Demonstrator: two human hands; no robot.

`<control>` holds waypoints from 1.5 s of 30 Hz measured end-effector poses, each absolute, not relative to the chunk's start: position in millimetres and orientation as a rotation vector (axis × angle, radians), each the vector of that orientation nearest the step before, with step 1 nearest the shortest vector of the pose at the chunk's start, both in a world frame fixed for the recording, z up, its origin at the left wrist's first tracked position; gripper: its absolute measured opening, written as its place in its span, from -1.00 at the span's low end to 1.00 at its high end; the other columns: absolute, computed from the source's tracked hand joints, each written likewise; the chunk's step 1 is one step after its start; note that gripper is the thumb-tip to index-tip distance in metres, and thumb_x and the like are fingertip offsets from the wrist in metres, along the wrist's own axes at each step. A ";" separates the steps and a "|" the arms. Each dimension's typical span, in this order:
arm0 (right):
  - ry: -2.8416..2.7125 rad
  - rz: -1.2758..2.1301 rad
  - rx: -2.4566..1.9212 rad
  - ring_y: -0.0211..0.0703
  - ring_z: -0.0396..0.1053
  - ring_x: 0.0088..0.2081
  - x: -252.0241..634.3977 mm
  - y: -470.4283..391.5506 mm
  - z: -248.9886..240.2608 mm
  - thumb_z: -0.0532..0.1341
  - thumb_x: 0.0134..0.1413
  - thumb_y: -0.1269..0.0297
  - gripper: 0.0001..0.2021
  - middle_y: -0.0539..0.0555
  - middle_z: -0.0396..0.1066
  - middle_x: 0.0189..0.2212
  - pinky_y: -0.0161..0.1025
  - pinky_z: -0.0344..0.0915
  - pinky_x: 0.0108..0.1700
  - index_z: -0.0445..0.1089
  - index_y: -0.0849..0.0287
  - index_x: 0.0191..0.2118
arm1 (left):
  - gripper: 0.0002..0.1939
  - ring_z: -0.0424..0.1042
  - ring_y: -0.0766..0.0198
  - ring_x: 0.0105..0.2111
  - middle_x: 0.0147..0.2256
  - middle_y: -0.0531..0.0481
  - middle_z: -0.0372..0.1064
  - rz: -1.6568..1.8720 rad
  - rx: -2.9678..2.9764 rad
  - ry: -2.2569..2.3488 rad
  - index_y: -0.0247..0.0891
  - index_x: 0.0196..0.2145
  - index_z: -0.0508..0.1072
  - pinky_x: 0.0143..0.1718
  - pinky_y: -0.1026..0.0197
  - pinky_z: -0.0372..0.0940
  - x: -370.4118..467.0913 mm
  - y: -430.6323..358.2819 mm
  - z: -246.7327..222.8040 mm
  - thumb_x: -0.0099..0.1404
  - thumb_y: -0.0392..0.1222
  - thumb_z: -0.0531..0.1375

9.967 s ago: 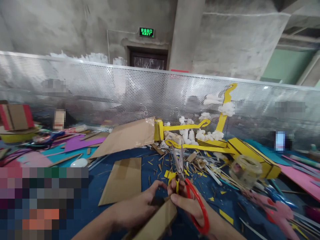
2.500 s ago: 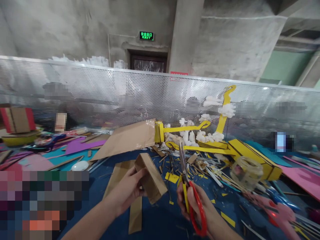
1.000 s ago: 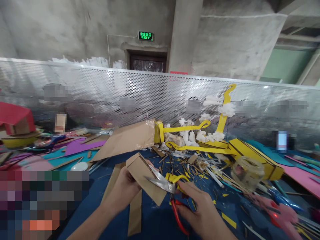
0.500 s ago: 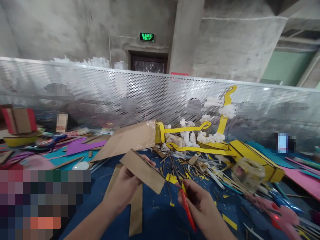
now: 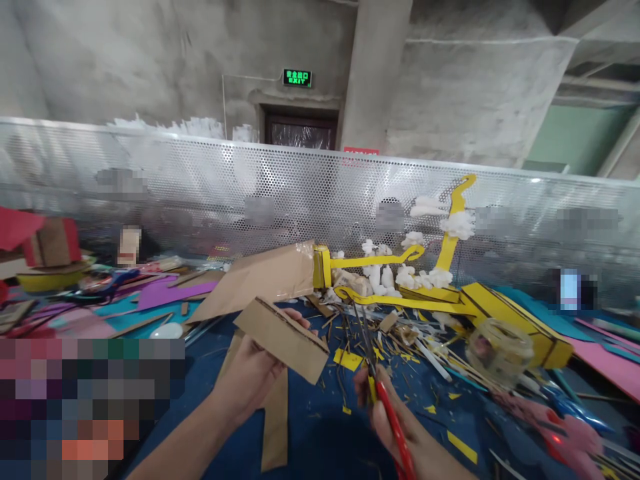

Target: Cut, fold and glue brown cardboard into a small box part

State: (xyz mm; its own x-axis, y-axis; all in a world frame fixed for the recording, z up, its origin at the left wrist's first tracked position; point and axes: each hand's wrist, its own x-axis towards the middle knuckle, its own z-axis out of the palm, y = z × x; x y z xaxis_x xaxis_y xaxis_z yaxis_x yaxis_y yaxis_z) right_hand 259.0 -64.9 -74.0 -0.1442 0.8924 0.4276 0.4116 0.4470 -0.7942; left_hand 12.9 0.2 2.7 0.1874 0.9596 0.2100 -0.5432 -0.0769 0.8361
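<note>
My left hand (image 5: 257,373) is closed on a folded piece of brown cardboard (image 5: 287,343), its thumb beneath and its fingertips showing behind the far edge. Red-handled scissors (image 5: 390,420) are in my right hand (image 5: 395,407), their blades pointing up and away, slightly parted, to the right of the cardboard and not touching it. Below my left hand, cardboard strips (image 5: 275,427) lie on the dark blue table surface (image 5: 320,440). Yellow scraps (image 5: 348,360) and thin offcuts are scattered beyond the scissors.
Behind stand a large cardboard sheet (image 5: 260,277) and yellow pieces (image 5: 515,320) with white fluffy material (image 5: 380,277). A tape roll (image 5: 500,350) and pink glue gun (image 5: 565,427) lie right. Purple and teal sheets (image 5: 175,291) lie left. A perforated metal screen (image 5: 200,180) crosses behind.
The scissors have turned more upright, their blades now further parted and their handles nearer the bottom edge. My left hand still holds the cardboard, shifted slightly left.
</note>
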 end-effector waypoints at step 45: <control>-1.985 0.405 -1.186 -0.08 0.55 -0.19 268.5 -61.4 -38.9 0.18 0.17 0.45 -0.72 0.08 0.59 -0.16 -0.30 0.41 -0.20 0.41 0.06 -0.02 | -0.63 0.64 -0.09 -0.20 -0.23 -0.17 0.68 1.374 1.491 0.915 -0.27 -0.22 0.70 -0.16 0.05 0.55 6.2 -1.5 22.0 0.04 -0.05 0.51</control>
